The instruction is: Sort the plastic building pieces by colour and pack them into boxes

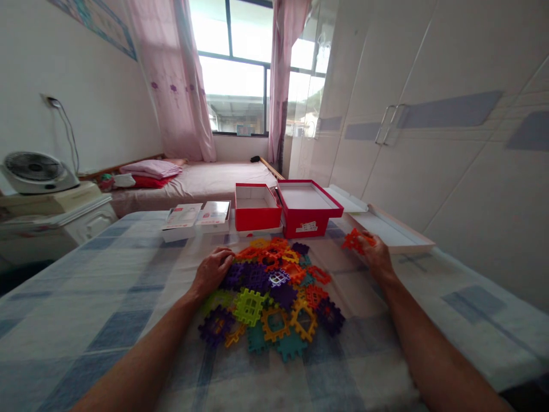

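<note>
A heap of flat plastic pieces with notched edges, purple (283, 296), lime green (249, 306), yellow (303, 320), teal (291, 345) and orange (315, 296), lies on the checked cloth. My left hand (214, 268) rests at the heap's upper left edge, fingers bent against orange and purple pieces; whether it grips one is hidden. To the right of the heap, my right hand (376, 252) is closed on orange pieces (355, 241), held near the pink-edged lid.
Behind the heap stand an open red box (258, 219) and a larger dark red box (303, 223). White boxes (178, 233) are at the back left, a shallow lid (403, 249) at the right. Beyond are a bed (214, 180), a fan (36, 169) and wardrobes (429, 166).
</note>
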`<state>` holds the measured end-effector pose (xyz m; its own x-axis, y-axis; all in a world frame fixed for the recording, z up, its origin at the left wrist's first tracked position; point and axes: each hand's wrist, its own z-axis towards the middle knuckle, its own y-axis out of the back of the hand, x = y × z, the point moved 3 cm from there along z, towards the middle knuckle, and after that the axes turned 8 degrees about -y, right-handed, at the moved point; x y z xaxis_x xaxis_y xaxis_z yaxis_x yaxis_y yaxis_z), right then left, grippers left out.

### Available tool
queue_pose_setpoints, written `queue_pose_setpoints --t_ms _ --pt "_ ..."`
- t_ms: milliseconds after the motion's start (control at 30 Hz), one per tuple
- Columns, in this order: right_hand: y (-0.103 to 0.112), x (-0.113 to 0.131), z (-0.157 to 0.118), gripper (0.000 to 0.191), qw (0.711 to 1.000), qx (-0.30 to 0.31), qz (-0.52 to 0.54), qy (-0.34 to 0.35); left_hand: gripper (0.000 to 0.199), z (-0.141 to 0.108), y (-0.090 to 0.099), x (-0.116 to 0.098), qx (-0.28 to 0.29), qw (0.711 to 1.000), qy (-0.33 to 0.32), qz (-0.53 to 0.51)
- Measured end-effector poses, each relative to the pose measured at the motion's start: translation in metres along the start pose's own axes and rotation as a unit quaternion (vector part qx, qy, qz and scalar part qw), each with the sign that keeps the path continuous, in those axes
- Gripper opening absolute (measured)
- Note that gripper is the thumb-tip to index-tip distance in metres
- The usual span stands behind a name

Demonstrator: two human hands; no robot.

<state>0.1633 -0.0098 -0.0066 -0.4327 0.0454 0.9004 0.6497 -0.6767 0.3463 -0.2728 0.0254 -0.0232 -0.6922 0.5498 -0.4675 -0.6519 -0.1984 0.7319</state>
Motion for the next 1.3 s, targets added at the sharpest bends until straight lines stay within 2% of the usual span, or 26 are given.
queue_pose_setpoints --t_ms 100,200,267,300,367,433,467,533,600,733,833,933,1033,1133,1200,1300 --pt "0.004 0.006 -0.003 0.072 0.991 -0.061 -0.122 -0.010 0.037 0.000 -0.001 0.001 0.001 1.000 0.000 -0.001" --pt "0.005 0.024 -0.012 0.061 0.976 -0.096 -0.181 0.072 0.036 0.000 -0.001 0.002 0.002 1.000 0.002 0.000" --pt "0.005 0.035 -0.021 0.048 0.976 -0.078 -0.166 0.121 0.035 0.000 -0.001 0.002 -0.001 1.000 0.001 0.000" --pt "0.003 0.039 -0.025 0.044 0.980 -0.032 -0.150 0.129 0.035 0.000 -0.001 0.002 -0.003 1.000 0.000 0.001" --pt "-0.007 0.045 -0.037 0.041 0.976 0.137 -0.116 0.121 0.035 -0.001 -0.001 0.003 -0.007 1.000 -0.005 0.002" --pt "-0.018 0.049 -0.052 0.046 0.934 0.322 -0.108 0.112 0.035 -0.001 -0.001 0.003 -0.009 1.000 -0.009 0.002" --pt "-0.023 0.050 -0.060 0.051 0.908 0.386 -0.117 0.111 0.035 0.000 -0.001 0.003 -0.011 1.000 -0.009 0.003" --pt "-0.028 0.052 -0.072 0.059 0.875 0.448 -0.143 0.117 0.034 0.000 -0.001 0.003 -0.011 1.000 -0.006 0.006" --pt "-0.032 0.052 -0.078 0.061 0.862 0.458 -0.170 0.135 0.033 0.000 -0.002 0.004 -0.010 1.000 -0.003 0.009" --pt "-0.036 0.050 -0.080 0.052 0.856 0.443 -0.201 0.176 0.033 0.000 -0.002 0.004 -0.009 1.000 -0.004 0.005" --pt "-0.036 0.056 -0.080 0.046 0.877 0.409 -0.184 0.174 0.034 0.000 -0.001 0.002 -0.012 1.000 -0.003 0.001" --pt "-0.039 0.075 -0.086 0.043 0.892 0.381 -0.146 0.193 0.034 -0.001 -0.001 0.001 -0.011 1.000 -0.004 0.000" --pt "-0.050 0.094 -0.101 0.043 0.867 0.404 -0.168 0.238 0.033 -0.001 -0.001 0.001 -0.013 1.000 -0.008 0.002" --pt "-0.065 0.100 -0.114 0.044 0.840 0.407 -0.238 0.270 0.033 -0.001 -0.001 0.001 -0.014 1.000 -0.007 0.005" --pt "-0.073 0.096 -0.119 0.048 0.835 0.390 -0.268 0.282 0.033 0.000 -0.001 0.000 -0.012 1.000 -0.004 0.005" --pt "-0.079 0.088 -0.122 0.055 0.843 0.379 -0.250 0.290 0.033 0.000 0.000 -0.001 -0.013 1.000 -0.003 0.003"
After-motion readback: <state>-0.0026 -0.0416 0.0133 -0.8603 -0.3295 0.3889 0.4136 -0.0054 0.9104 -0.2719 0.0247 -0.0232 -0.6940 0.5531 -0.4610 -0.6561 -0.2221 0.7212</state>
